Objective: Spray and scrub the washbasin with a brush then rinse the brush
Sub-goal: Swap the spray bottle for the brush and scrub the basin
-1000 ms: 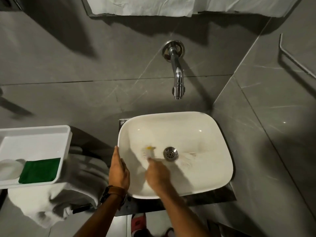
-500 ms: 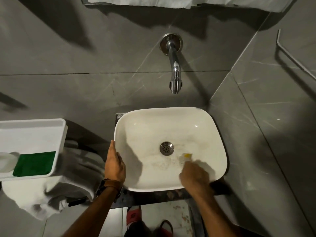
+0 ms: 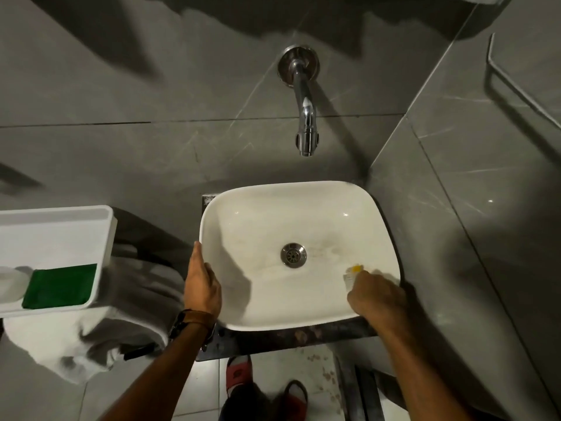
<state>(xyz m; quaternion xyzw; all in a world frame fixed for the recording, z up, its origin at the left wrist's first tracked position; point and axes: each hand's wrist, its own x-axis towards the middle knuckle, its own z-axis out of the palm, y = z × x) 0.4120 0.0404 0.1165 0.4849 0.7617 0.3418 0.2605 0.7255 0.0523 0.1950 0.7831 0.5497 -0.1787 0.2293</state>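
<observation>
A white rounded washbasin sits on a dark slab, with a metal drain in its middle. My right hand is closed around a small brush with a yellow top and white bristles, pressed against the basin's near right inner wall. Most of the brush is hidden under my fingers. My left hand grips the basin's left rim, thumb on the edge; a brown watch strap circles that wrist. A chrome wall tap hangs above the basin with no water running.
A white tray at the left holds a green sponge and a pale object. A white towel is draped under it. Grey tiled walls close in behind and at the right, with a metal rail. Red slippers show below.
My right hand has swept the brush from left of the drain across to the basin's near right side. My left hand has stayed on the left rim.
</observation>
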